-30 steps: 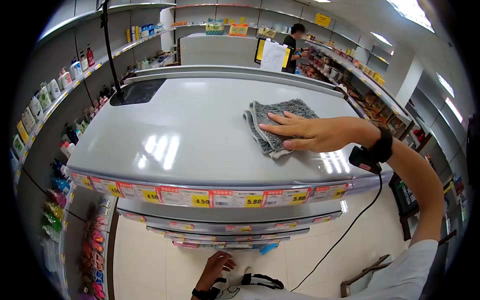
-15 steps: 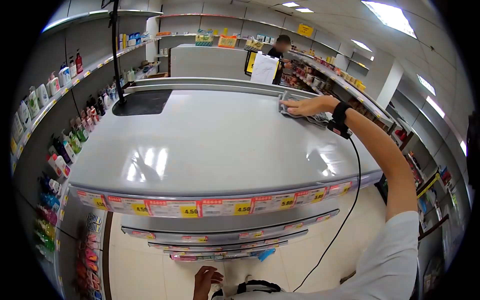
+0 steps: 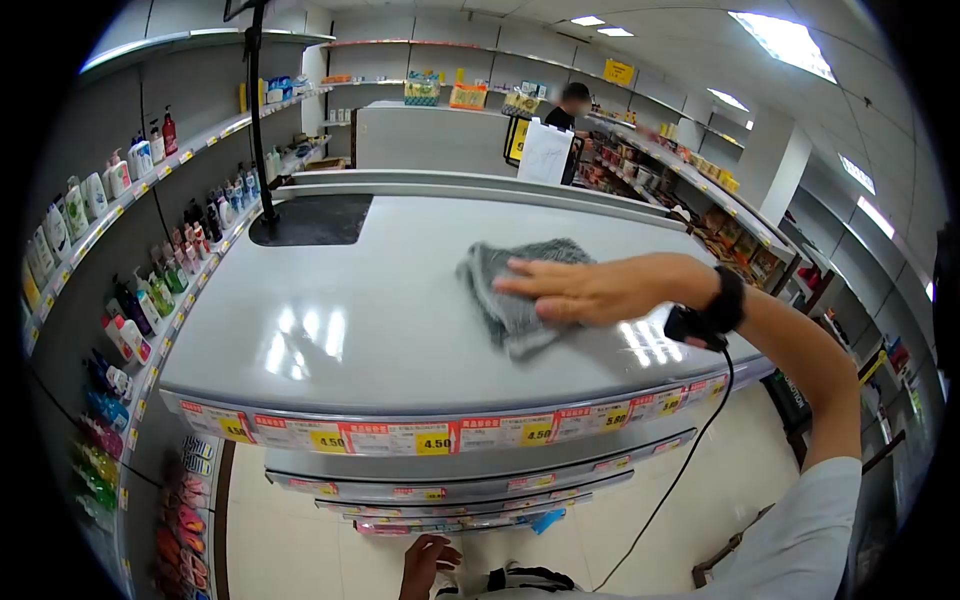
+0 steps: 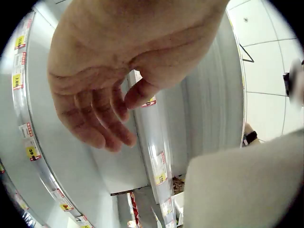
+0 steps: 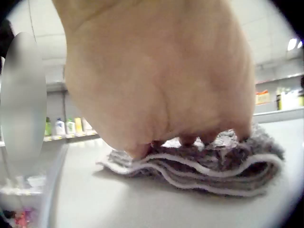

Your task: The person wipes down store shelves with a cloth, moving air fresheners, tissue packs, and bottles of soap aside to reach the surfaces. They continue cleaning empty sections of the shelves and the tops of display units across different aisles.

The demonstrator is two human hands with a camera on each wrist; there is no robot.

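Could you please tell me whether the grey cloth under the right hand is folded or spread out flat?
Folded: the right wrist view shows the grey cloth stacked in several layers under the right hand.

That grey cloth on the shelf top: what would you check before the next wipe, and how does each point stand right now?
1. Right hand lies flat on the grey cloth, fingers straight: ok.
2. Cloth stays folded in layers under the palm, as the right wrist view shows: ok.
3. Shelf top to the left of the cloth is bare: ok.
4. Black stand base sits at the far left, apart from the cloth: ok.
5. Left hand hangs low, holding nothing: ok.
6. Whether the cloth is damp: cannot tell.
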